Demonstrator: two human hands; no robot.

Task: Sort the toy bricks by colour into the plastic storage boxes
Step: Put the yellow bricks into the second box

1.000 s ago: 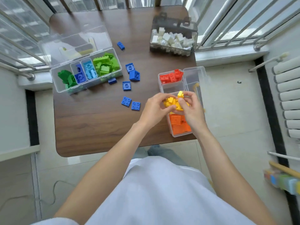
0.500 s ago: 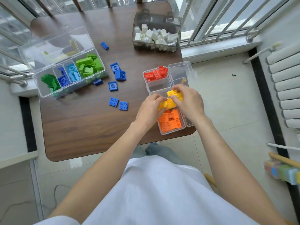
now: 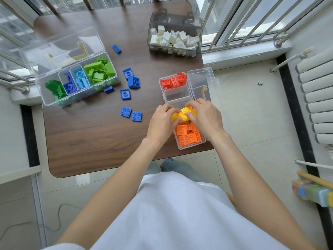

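A narrow clear storage box at the table's right edge holds red bricks at its far end, an empty section, yellow bricks and orange bricks nearest me. My left hand and my right hand meet over the yellow section, fingers curled around the yellow bricks, which sit low in the box. A larger clear box on the left holds green, blue and light-blue bricks. Several loose blue bricks lie on the table between the boxes.
A dark-lidded clear bin of white bricks stands at the back right. The narrow box's open lid hangs past the table edge. Window railings run along the back and left. A radiator stands at the far right.
Both hands have come down with the yellow bricks, from above the box into its yellow section. The head camera has shifted slightly.
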